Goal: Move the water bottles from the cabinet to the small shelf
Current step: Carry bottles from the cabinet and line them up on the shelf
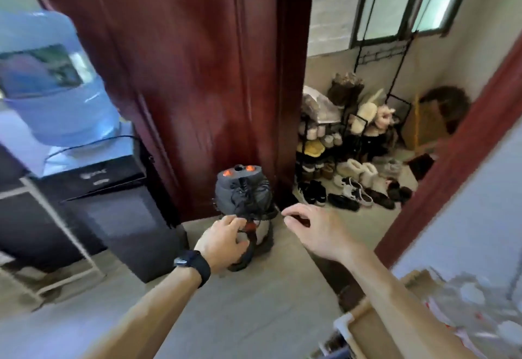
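Left hand: I have my left hand (pixel 223 241), with a dark watch (pixel 192 262) on the wrist, out low in front of me. Its fingers are loosely spread and it holds nothing. It overlaps a small grey heater-like appliance (pixel 243 197) on the floor, and I cannot tell whether it touches it.

Right hand: my right hand (pixel 313 231) is forward and to the right, fingers curled and apart, empty. It hangs in the air near the doorway.

Water bottles: I see none of the small bottles, and no cabinet or small shelf that I can name with confidence. The only water container in view is the big blue jug (pixel 48 81) on the dispenser (pixel 93 189) at the far left. I judge that it is not what the task means.

View: the frame is smeared, so edges near my hands are unreliable.

Risk, appliance: with my left hand this close I could knock the appliance over or snag its tangled cord (pixel 245 203). Two orange spots on its top may be lights, so it may be powered.

Risk, doorway: the red door (pixel 180 76) and frame crowd the passage. A quick swing of the right arm could clip the frame.

Risk, footing: shoes (pixel 350 194) lie across the floor beyond the door, beside a packed shoe rack (pixel 333 132). The cardboard box (pixel 395 316) sits near right. I could trip on either.

Risk, task: I could grab the wrong thing while the bottles are out of sight.
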